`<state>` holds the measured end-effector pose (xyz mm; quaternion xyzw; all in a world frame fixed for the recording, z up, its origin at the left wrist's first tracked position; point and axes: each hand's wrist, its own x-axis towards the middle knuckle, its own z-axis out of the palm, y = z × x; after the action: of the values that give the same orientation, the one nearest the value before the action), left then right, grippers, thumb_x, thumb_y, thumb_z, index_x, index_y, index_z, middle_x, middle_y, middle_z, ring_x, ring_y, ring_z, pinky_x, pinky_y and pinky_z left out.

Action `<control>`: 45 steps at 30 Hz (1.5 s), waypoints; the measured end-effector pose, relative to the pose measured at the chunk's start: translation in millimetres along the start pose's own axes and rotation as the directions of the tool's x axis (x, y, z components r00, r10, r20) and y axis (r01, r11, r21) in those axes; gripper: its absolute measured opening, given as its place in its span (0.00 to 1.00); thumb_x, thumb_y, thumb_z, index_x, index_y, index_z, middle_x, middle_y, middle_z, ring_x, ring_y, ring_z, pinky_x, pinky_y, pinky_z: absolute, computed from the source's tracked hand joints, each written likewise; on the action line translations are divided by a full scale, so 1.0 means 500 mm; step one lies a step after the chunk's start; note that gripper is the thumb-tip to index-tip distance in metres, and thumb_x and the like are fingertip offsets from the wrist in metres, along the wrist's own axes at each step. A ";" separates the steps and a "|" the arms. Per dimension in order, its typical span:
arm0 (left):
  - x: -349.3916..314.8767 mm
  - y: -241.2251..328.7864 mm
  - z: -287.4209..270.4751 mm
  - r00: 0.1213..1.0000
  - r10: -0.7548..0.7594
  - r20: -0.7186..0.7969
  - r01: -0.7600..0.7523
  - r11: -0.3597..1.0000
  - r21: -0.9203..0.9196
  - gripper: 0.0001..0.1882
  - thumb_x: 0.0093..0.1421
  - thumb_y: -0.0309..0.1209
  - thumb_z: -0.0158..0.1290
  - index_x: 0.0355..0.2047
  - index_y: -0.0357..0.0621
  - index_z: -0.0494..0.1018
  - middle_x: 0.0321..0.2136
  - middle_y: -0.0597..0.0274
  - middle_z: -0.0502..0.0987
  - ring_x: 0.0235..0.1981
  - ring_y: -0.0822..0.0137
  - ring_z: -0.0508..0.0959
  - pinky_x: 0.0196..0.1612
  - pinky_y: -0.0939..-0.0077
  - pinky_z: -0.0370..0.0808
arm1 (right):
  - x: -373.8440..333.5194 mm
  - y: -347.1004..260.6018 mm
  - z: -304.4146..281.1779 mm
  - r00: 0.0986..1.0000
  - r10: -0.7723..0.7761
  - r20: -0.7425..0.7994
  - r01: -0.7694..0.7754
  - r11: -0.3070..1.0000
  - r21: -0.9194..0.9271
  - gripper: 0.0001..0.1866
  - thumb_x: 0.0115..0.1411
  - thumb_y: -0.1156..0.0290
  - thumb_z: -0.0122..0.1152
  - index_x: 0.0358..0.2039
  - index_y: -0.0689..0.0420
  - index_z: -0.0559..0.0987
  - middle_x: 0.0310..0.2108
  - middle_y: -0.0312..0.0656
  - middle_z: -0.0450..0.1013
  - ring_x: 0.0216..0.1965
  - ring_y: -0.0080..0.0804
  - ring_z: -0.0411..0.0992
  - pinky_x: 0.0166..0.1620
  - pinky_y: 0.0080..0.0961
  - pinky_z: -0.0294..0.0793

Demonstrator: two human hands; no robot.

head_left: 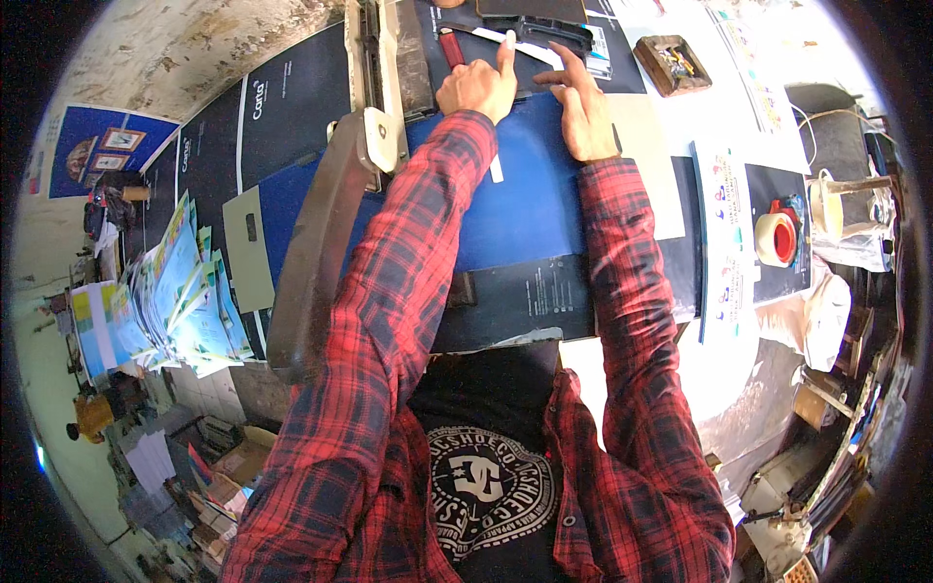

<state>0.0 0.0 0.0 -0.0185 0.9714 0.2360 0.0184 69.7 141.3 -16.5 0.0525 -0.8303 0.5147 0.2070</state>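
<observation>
A blue sheet (pixel 520 219) lies under both my hands on the dark worktop, against a paper cutter (pixel 390 58) with a long brown lever arm (pixel 316 248). My left hand (pixel 476 89) rests at the sheet's far left part, beside the cutter. Its thumb sticks up and away; the other fingers bend down out of sight, so their grip is hidden. Just beyond it lies a red-handled tool (pixel 450 49), perhaps a knife. My right hand (pixel 584 115) is open over the sheet's far right corner, fingers stretched forward and apart. A narrow white strip (pixel 497 167) shows beside my left wrist.
Behind my hands lies a black tray-like object (pixel 554 35). A small wooden box (pixel 673 65) of bits stands far right. To the right are a cream board (pixel 641 136), printed sheets (pixel 722 233) and a tape roll (pixel 777 238). Stacked prints (pixel 180 291) stand left.
</observation>
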 end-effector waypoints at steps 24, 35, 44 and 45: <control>0.001 -0.011 0.007 0.988 0.135 -0.082 -0.126 0.987 0.103 0.37 0.66 0.60 0.38 0.33 0.37 0.82 0.33 0.42 0.81 0.38 0.44 0.82 0.43 0.51 0.77 | -0.002 -0.005 -0.001 1.000 0.010 -0.002 -0.010 1.000 -0.011 0.28 0.57 0.72 0.46 0.60 0.54 0.68 0.40 0.45 0.80 0.43 0.43 0.71 0.52 0.37 0.68; -0.092 -0.033 -0.012 0.818 0.226 -0.529 -0.475 0.785 -0.399 0.25 0.68 0.42 0.44 0.53 0.31 0.69 0.44 0.39 0.77 0.47 0.43 0.76 0.53 0.53 0.70 | 0.002 0.000 -0.001 0.998 -0.053 -0.019 0.052 0.998 -0.024 0.27 0.57 0.73 0.44 0.60 0.55 0.68 0.39 0.47 0.80 0.42 0.43 0.70 0.52 0.37 0.67; -0.375 -0.111 -0.088 0.770 0.618 -0.160 -0.632 0.703 -0.324 0.23 0.61 0.29 0.55 0.55 0.33 0.69 0.51 0.38 0.73 0.53 0.48 0.75 0.55 0.60 0.71 | -0.002 -0.002 -0.008 0.996 -0.084 -0.013 0.083 0.994 -0.064 0.25 0.61 0.65 0.39 0.58 0.57 0.71 0.40 0.46 0.79 0.42 0.44 0.69 0.52 0.36 0.66; -0.413 -0.139 -0.112 0.771 0.634 -0.060 -0.579 0.658 -0.482 0.16 0.60 0.26 0.57 0.49 0.38 0.77 0.45 0.44 0.79 0.46 0.54 0.81 0.49 0.64 0.77 | -0.001 -0.007 -0.006 0.995 -0.102 -0.008 0.101 0.993 -0.058 0.26 0.62 0.64 0.38 0.57 0.58 0.71 0.41 0.46 0.79 0.41 0.43 0.69 0.51 0.36 0.65</control>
<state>208.0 -82.0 27.1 0.3163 0.8301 0.4591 -0.0115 72.3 142.4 -12.5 0.0860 -0.8398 0.4798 0.2389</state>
